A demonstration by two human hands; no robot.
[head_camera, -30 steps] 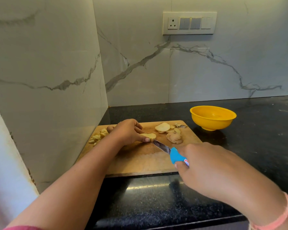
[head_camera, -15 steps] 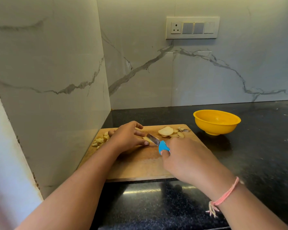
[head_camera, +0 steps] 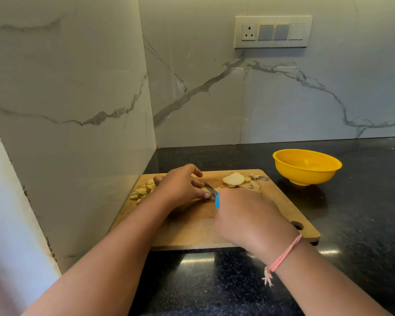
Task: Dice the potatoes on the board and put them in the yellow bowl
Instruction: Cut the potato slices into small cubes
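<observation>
our left hand (head_camera: 180, 185) pinches potato slice (head_camera: 204, 190), right hand (head_camera: 244, 215) curled round knife (head_camera: 211, 190); we tuck fingertips (head_camera: 206, 196) back, cut even strips; yellow bowl (head_camera: 306, 169) at 2 o'clock

no readable text (none on anything)

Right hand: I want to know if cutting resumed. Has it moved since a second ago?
Yes. Against the cutting board, the right hand moved from its near edge inward, toward the left hand.
</observation>
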